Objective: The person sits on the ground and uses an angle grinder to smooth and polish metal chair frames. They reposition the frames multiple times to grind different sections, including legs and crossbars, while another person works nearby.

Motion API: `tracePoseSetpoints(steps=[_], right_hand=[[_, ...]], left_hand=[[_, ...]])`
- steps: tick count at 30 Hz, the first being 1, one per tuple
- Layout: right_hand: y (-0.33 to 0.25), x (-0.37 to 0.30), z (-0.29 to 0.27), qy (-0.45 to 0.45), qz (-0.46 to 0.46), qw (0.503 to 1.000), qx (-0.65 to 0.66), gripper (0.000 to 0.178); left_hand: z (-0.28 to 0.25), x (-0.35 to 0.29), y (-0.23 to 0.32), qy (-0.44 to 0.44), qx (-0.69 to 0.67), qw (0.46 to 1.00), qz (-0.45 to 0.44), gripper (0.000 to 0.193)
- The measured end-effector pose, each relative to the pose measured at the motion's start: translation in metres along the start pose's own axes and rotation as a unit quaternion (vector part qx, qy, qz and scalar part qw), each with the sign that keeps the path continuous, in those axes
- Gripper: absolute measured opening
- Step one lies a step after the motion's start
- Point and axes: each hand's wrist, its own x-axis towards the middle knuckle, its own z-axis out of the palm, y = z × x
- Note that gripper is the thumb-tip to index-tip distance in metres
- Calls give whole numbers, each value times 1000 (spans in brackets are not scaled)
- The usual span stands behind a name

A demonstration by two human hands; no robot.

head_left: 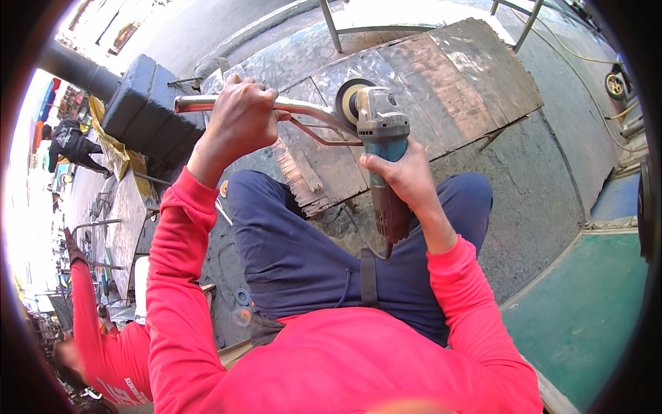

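Note:
My left hand (243, 114) is closed round a bent metal tube (307, 109) with a thinner curved rod joined to its underside. The tube's reddish open end sticks out left of my fist. In my right hand (407, 176) is an angle grinder (383, 124) with a grey metal head and a teal and dark body, held upright. Its round disc (353, 103) faces left, at the tube's right end; whether the two touch I cannot tell. The grinder's cord hangs down between my knees.
Ahead lies a worn wooden board (441, 79). A dark block on a thick pipe (148, 96) stands at left. A co-worker in a red sleeve (114, 359) sits at lower left; another person (74, 141) bends over farther off. A green panel (572, 310) lies at right.

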Motion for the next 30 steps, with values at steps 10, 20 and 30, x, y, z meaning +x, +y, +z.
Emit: tracePoseSetpoints(steps=[10,20,30], right_hand=[[-1,0,0,2,-3,1000,-7,41],[-4,-2,3,6,-4,1000,-2,39],[-3,-1,4,18,-16,1000,-20,41]], left_hand=[[-1,-1,4,-13,-9,1000,3,13],[-1,0,3,-24,5,1000,-9,10],[-3,-1,10,0,-12,1000,16,15]])
